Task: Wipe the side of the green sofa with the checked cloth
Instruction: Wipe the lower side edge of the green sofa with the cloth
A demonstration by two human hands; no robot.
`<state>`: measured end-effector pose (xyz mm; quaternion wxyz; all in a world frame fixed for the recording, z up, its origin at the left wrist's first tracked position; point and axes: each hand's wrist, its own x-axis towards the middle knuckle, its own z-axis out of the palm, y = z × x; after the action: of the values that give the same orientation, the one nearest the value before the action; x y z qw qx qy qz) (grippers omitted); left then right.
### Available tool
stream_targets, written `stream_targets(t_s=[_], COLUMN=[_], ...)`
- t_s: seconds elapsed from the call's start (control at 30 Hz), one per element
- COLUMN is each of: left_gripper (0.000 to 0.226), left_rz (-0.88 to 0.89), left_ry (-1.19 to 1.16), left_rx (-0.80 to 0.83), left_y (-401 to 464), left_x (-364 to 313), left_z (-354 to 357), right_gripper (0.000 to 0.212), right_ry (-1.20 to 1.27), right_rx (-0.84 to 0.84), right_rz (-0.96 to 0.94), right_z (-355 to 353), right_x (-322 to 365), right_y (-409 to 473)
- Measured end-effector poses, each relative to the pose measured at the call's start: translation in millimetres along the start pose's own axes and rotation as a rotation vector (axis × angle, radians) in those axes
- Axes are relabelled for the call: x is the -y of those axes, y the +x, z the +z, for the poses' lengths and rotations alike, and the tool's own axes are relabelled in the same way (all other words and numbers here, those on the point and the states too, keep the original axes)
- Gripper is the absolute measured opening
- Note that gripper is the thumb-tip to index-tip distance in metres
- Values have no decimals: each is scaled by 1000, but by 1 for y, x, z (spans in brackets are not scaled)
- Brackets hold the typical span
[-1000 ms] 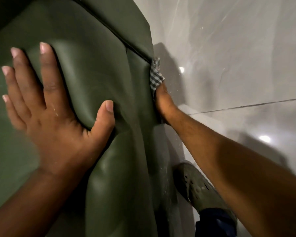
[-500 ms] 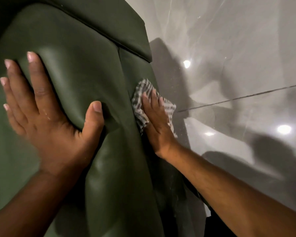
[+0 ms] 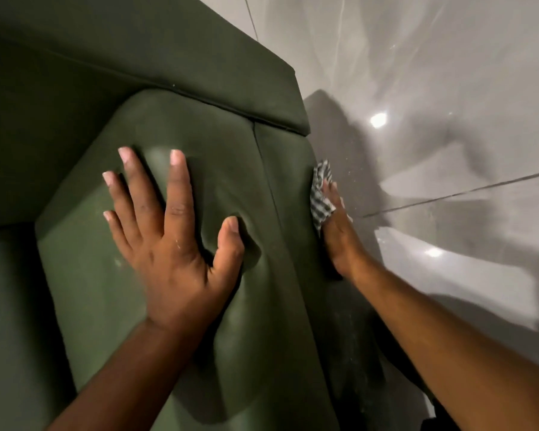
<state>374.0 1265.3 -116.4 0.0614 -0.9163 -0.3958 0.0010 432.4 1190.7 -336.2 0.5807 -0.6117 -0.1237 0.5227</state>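
Nearest to you, your two bare forearms reach forward from the bottom edge, the left one rising over the cushion and the right one running along the outer flank of the green sofa [image 3: 262,306]. Your left hand [image 3: 175,244] lies flat, palm down, on the padded armrest cushion, with the fingers spread wide and pointing away from you; its grip is fully open and has hold of nothing, and the thumb presses a soft dent into the green upholstery just beside a seam that runs up the cushion. Farther along, your right hand [image 3: 339,231] is laid against the sofa's outer side, just over the edge of the armrest, fingers extended and pointing away from you. The checked cloth [image 3: 319,194] sits between that hand and the side of the sofa, bunched and pinned flat against the upholstery; only part of it shows, sticking out above and ahead of the fingertips. Your right grip is open and flat, pressing on the cloth and not closed round it, though the palm side is hidden from view. The cloth is blurred. Beyond both hands, a darker green back section of the sofa crosses the view at an angle and overhangs the armrest at its corner. Past the sofa to the right lies the glossy grey tiled floor [image 3: 448,150], with a dark grout line, bright light reflections and shadows on it.
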Motion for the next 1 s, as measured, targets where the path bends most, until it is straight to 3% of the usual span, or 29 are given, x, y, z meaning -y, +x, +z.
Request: stream_targets(t_s=[0.17, 0.43, 0.5, 0.63, 0.83, 0.9, 1.0], left_gripper=[79, 80, 80, 79, 80, 81, 86], left_rz=[5, 26, 32, 45, 13, -4, -36], left_ry=[0, 20, 27, 18, 19, 2, -39], left_rx=[-10, -24, -31, -50, -36, -30, -37], left_y=[0, 1, 1, 1, 4, 2, 0], left_x=[1, 1, 0, 2, 2, 2, 0], left_z=[1, 2, 2, 3, 2, 2, -3], right_gripper=[46, 59, 65, 52, 48, 44, 43], right_ry=[-237, -254, -202, -65, 408, 398, 167], right_rx=[78, 69, 65, -2, 18, -14, -51], right_rz=[-270, -341, -268, -95, 387, 416, 392], right_z=[9, 7, 3, 6, -8, -10, -4], right_x=[17, 53, 59, 51, 37, 13, 4], right_y=[-39, 41, 72, 92, 7, -38, -78])
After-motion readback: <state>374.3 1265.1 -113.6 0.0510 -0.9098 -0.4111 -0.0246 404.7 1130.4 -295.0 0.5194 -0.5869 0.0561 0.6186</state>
